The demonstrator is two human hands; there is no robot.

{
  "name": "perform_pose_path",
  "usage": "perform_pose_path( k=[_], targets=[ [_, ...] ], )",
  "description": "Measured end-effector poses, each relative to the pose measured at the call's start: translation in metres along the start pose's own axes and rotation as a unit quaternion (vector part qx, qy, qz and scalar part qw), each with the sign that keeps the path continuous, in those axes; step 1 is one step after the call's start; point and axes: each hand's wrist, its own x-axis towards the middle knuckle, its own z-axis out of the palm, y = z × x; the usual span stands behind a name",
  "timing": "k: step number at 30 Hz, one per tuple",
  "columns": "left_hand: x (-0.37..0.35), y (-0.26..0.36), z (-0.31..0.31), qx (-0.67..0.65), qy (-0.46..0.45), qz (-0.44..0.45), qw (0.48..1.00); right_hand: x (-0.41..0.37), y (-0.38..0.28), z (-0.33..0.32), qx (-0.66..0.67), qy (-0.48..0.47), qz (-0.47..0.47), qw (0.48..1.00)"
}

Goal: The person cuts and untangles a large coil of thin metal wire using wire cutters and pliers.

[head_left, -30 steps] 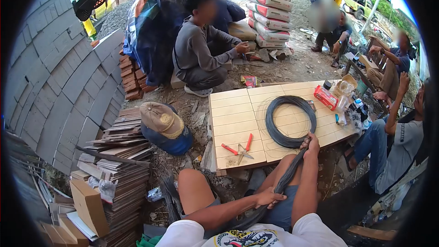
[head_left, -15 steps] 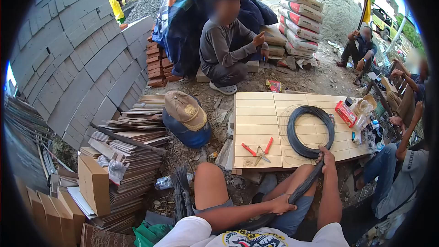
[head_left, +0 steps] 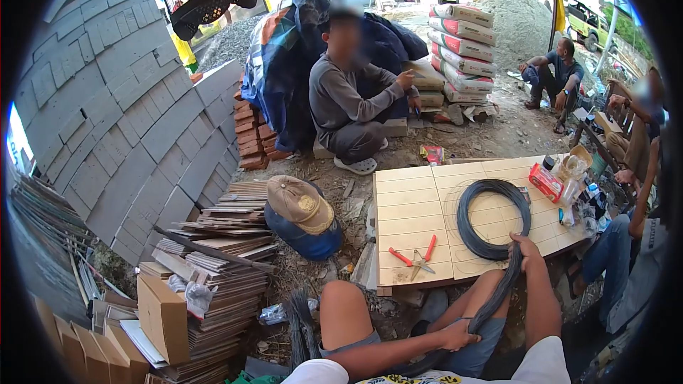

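My left hand [head_left: 459, 334] is closed around a long bundle of dark wire [head_left: 491, 304] that lies across my thigh. Higher up, my right hand [head_left: 525, 250] grips the same bundle at its upper end, beside the lower right edge of a wire coil [head_left: 466, 226]. The coil rests flat on a pale wooden board [head_left: 402, 206], with thin loose strands on its left. Red-handled cutters [head_left: 416, 259] lie open on the board, left of the coil.
A cap on a blue container [head_left: 306, 235] stands left of the board. Stacked tiles [head_left: 235, 270] and another wire bundle [head_left: 300, 323] are at the left. A person [head_left: 352, 99] squats ahead; others sit at the right. A red packet [head_left: 546, 182] lies on the board.
The view has shifted, so the board and coil appear lower and farther right. Both hands keep their hold on the wire bundle. The seated person at the far right back has turned their head.
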Motion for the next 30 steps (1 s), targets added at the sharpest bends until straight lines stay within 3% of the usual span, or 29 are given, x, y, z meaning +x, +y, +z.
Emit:
perform_pose_path(
  k=[2,6,8,10,14,18,20,21,22,24,27,30],
  targets=[
    [0.001,0.001,-0.002,-0.001,0.008,-0.006,1.0,0.015,0.004,0.004,-0.034,0.007,-0.015,0.999],
    [0.001,0.002,-0.007,0.018,0.02,-0.004,1.0,-0.004,0.0,0.025,0.031,0.068,-0.054,0.996],
    [-0.001,0.005,-0.007,0.008,0.02,0.001,1.0,0.01,0.009,0.022,0.059,0.169,-0.157,0.971],
    [-0.005,0.017,-0.015,0.007,0.008,-0.009,1.0,-0.025,-0.002,0.034,0.051,0.169,-0.153,0.972],
    [-0.002,0.017,-0.01,0.004,0.006,-0.028,1.0,-0.011,0.009,0.027,0.068,0.179,-0.198,0.961],
    [0.006,0.007,-0.005,0.043,-0.002,-0.052,0.998,-0.021,0.01,0.026,0.08,0.144,-0.162,0.973],
    [0.005,0.009,-0.003,0.053,-0.015,-0.058,0.997,-0.026,0.006,0.02,-0.035,0.132,-0.118,0.984],
    [0.004,0.011,-0.002,0.057,-0.003,-0.06,0.997,-0.007,0.016,0.015,-0.063,0.144,-0.165,0.974],
    [0.003,0.012,0.0,0.061,-0.022,-0.061,0.996,-0.01,0.011,0.011,-0.107,0.13,-0.127,0.978],
    [0.003,0.016,0.003,0.03,0.017,-0.066,0.997,-0.041,-0.004,0.017,-0.143,0.143,-0.118,0.972],
    [0.004,0.015,0.002,0.041,-0.004,-0.056,0.998,-0.003,0.002,0.008,-0.239,0.166,-0.125,0.948],
    [0.005,0.012,0.005,0.053,-0.006,-0.045,0.998,0.022,0.005,0.003,-0.308,0.123,-0.082,0.94]
  ],
)
